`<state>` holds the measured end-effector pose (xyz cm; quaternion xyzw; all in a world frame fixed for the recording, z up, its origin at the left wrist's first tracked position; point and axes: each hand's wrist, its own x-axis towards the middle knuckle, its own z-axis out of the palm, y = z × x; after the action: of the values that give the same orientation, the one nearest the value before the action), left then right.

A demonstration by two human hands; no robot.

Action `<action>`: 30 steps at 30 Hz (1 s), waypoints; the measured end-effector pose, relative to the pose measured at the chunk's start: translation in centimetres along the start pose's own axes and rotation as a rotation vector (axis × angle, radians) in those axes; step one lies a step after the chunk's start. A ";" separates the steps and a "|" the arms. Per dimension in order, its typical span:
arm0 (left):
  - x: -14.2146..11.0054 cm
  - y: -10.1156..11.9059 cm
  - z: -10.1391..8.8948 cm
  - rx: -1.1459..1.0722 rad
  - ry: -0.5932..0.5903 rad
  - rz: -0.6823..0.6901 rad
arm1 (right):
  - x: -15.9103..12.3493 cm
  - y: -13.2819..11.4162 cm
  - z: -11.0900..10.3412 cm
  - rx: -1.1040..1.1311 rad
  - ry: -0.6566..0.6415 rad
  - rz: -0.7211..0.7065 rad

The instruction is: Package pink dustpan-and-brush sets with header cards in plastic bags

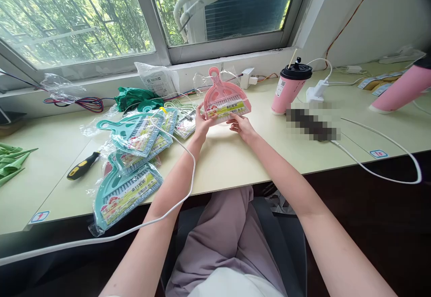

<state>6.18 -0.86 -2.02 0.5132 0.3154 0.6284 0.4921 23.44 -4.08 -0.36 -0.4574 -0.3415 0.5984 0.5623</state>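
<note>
A pink mini dustpan and brush set (223, 94) in a clear plastic wrapper is held up over the pale green desk (232, 158), handle pointing away from me. My left hand (203, 120) grips its left lower edge, thumb on the yellow label. My right hand (241, 125) pinches the wrapper at its lower right edge. Left of my hands lies a pile of teal dustpan sets (134, 162) in the same wrappers.
A black and yellow screwdriver (82, 166) lies at the left. A pink cup (290, 89) with a black lid stands right of the dustpan, beside a white charger (316, 93). A white cable (387, 153) loops over the desk; another crosses my left arm. Green cloth (136, 98) lies under the window.
</note>
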 end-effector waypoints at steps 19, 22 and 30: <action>-1.0 1.1 1.6 0.040 -0.029 -0.160 | 0.4 -0.3 -0.6 0.117 0.122 -0.109; -1.1 1.0 1.7 0.045 -0.041 -0.186 | 0.3 -0.5 -0.6 0.133 0.148 -0.110; -1.5 1.0 2.2 0.094 -0.040 -0.184 | 0.0 -0.8 -0.5 0.211 0.191 -0.102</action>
<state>7.97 -2.85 -1.07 0.5170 0.3803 0.5549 0.5293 24.20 -4.01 0.25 -0.4326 -0.2445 0.5556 0.6667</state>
